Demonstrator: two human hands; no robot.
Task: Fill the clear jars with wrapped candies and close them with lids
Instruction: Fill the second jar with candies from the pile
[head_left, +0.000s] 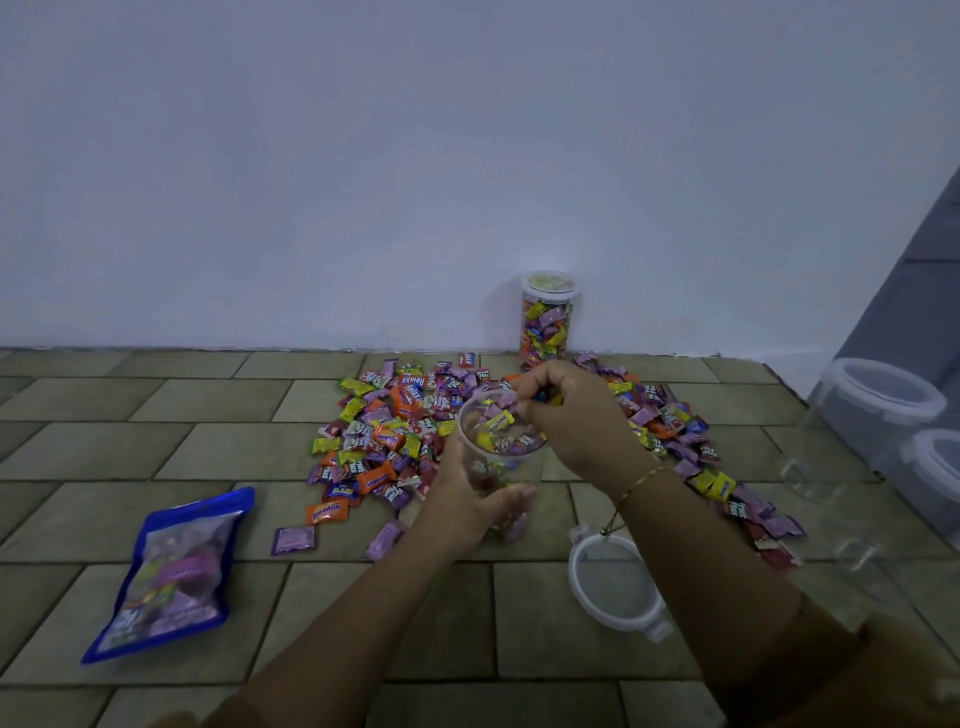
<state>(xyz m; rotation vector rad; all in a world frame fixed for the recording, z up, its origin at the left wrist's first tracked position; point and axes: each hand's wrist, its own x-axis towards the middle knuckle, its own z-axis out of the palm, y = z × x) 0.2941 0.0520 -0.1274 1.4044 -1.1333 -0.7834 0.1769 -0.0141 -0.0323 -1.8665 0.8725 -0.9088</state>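
My left hand (470, 501) grips a clear open jar (501, 457) tilted over the floor, with a few wrapped candies inside. My right hand (569, 415) hovers at the jar's mouth, fingers curled around several candies. A wide heap of wrapped candies (395, 431) in purple, orange, yellow and red spreads across the tiled floor behind and to the right of the jar. A white-rimmed lid (613, 590) lies on the floor under my right forearm. A filled, lidded jar (548, 319) stands against the wall.
A blue candy bag (174, 574) lies flat at the left. Two clear lidded jars (878, 410) stand at the right edge beside a grey surface. The white wall runs along the back of the tiled floor (156, 405).
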